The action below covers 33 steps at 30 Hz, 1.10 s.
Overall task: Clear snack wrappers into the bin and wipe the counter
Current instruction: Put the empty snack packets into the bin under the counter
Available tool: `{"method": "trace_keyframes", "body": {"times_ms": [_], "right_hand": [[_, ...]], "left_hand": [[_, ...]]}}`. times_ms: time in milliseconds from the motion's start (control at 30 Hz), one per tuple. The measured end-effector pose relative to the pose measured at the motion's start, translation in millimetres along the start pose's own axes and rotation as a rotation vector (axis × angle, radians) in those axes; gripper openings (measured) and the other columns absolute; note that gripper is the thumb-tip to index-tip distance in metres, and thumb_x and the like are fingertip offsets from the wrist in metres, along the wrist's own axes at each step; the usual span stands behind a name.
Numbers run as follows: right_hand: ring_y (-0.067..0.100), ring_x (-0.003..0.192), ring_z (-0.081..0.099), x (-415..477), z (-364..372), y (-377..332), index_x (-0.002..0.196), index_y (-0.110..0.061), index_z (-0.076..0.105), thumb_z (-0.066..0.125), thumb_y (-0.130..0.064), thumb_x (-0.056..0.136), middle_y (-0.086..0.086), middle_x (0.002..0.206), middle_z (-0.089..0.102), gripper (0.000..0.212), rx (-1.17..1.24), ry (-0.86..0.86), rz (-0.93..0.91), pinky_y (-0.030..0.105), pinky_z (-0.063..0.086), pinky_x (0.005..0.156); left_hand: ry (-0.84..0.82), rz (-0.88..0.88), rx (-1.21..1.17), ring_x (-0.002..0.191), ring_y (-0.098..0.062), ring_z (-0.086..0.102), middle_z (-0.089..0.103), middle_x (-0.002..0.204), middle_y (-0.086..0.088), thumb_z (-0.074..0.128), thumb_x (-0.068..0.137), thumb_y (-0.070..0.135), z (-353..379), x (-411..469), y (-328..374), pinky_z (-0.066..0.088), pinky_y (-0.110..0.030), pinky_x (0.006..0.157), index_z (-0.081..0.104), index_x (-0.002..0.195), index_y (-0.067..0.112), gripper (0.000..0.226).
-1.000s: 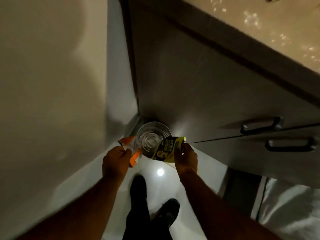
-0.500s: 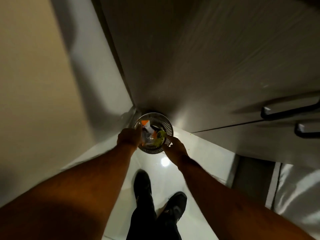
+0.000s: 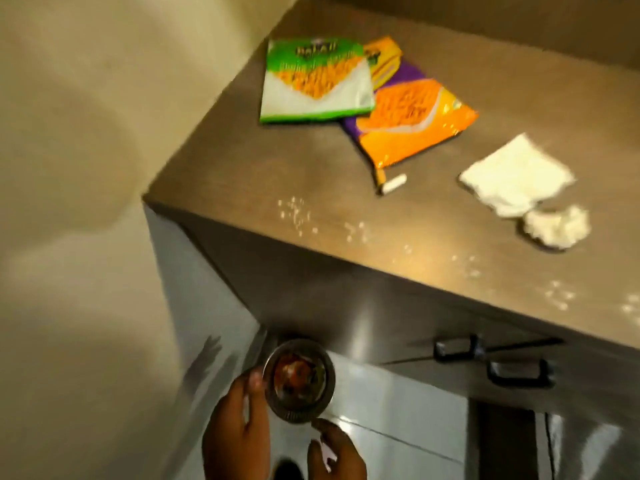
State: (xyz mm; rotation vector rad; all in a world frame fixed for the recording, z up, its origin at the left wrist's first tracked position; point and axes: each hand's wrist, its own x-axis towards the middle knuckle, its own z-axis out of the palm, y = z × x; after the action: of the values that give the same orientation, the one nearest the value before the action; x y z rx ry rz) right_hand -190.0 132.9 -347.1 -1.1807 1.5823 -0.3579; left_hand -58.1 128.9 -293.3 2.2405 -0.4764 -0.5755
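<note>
Hands hovered beside the bin [image 3: 298,388] on the floor: left hand [image 3: 239,427] with fingers loosely spread, right hand [image 3: 337,452] with fingers curled, empty. Wrappers [image 3: 317,81] lay on the tabletop [image 3: 242,174], then a cloth [image 3: 516,178].

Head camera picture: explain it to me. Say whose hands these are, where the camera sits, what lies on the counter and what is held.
The camera is worn on a person's head and looks down. Low in the picture are that person's left hand and right hand, beside a small round bin on the floor with wrappers inside. Neither hand clearly holds anything. On the counter lie a green packet, a yellow packet and an orange and purple packet, a folded white cloth, a crumpled tissue and scattered crumbs.
</note>
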Motion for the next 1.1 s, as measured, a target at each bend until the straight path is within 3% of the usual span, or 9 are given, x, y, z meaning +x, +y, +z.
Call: {"method": "trace_keyframes", "body": {"times_ms": [100,167,267,333,400,533,667,900,1100], "right_hand": [[-0.008,0.119,0.056,-39,-23,-96,0.103,-0.09,0.044,0.069,-0.049,0.094,-0.056,0.126,0.046,0.049,-0.059,-0.039,-0.309,-0.001,0.037,0.098],[-0.011,0.125,0.05,-54,-58,-164,0.114,-0.086,0.042,0.043,-0.07,0.097,-0.051,0.134,0.045,0.023,0.006,-0.039,-0.566,-0.003,0.033,0.101],[-0.02,0.093,0.064,-76,-141,-258,0.078,-0.074,0.066,0.078,-0.076,0.056,-0.047,0.095,0.067,0.025,0.023,-0.117,-0.698,0.003,0.048,0.087],[-0.009,0.09,0.07,-76,-185,-320,0.076,-0.05,0.079,0.095,-0.061,0.045,-0.026,0.089,0.077,0.036,-0.079,-0.04,-0.783,0.018,0.053,0.091],[0.006,0.103,0.068,-64,-209,-360,0.096,-0.034,0.074,0.077,-0.022,0.083,-0.014,0.102,0.073,0.018,-0.016,0.334,-0.911,0.025,0.051,0.088],[0.019,0.123,0.057,22,-226,-407,0.121,-0.033,0.064,0.065,-0.032,0.096,-0.005,0.127,0.063,0.024,-0.204,0.399,-0.628,0.038,0.051,0.1],[0.03,0.131,0.052,95,-223,-409,0.145,-0.021,0.051,0.061,-0.051,0.093,0.008,0.144,0.056,0.061,-0.571,0.318,-0.474,0.042,0.047,0.108],[0.028,0.134,0.047,115,-208,-414,0.148,-0.024,0.043,0.062,-0.055,0.091,0.006,0.144,0.051,0.068,-0.71,0.221,-0.431,0.038,0.045,0.108],[0.032,0.112,0.065,128,-206,-420,0.125,-0.016,0.065,0.066,-0.027,0.092,0.011,0.123,0.07,0.035,-0.439,0.267,-0.334,0.037,0.056,0.092]], "left_hand": [[0.054,0.189,-0.156,0.097,-0.006,0.073,0.081,0.096,0.017,0.036,0.086,0.089,-47,-19,76,0.054,-0.018,0.085,0.073,0.103,0.049,0.057],[0.126,0.38,-0.197,0.092,-0.01,0.074,0.08,0.092,0.016,0.05,0.094,0.071,-77,-29,132,0.057,-0.028,0.083,0.077,0.104,0.038,0.044],[0.375,0.698,-0.111,0.087,-0.022,0.072,0.077,0.095,0.01,0.07,0.092,0.035,-104,-25,206,0.056,-0.037,0.086,0.083,0.097,0.02,0.021],[0.43,0.84,-0.079,0.098,-0.025,0.07,0.079,0.104,-0.001,0.074,0.089,0.024,-109,-7,257,0.055,-0.035,0.092,0.084,0.102,0.014,0.018],[0.326,0.906,0.1,0.119,-0.023,0.066,0.074,0.13,-0.002,0.077,0.088,0.026,-104,14,303,0.054,-0.037,0.097,0.079,0.119,0.019,0.032],[0.061,0.549,0.291,0.147,-0.028,0.047,0.047,0.164,-0.005,0.058,0.093,0.06,-80,71,366,0.045,-0.046,0.116,0.05,0.155,0.019,0.074],[-0.08,0.22,0.533,0.145,-0.032,0.042,0.048,0.155,-0.014,0.042,0.093,0.076,-60,126,375,0.033,-0.046,0.123,0.046,0.152,0.008,0.09],[0.004,0.247,0.694,0.133,-0.024,0.049,0.051,0.142,-0.008,0.061,0.083,0.078,-46,145,374,0.044,-0.037,0.109,0.049,0.142,0.016,0.087],[-0.034,0.155,0.369,0.124,-0.033,0.063,0.068,0.13,-0.011,0.072,0.089,0.048,-52,147,373,0.054,-0.042,0.101,0.062,0.129,0.016,0.052]]}}
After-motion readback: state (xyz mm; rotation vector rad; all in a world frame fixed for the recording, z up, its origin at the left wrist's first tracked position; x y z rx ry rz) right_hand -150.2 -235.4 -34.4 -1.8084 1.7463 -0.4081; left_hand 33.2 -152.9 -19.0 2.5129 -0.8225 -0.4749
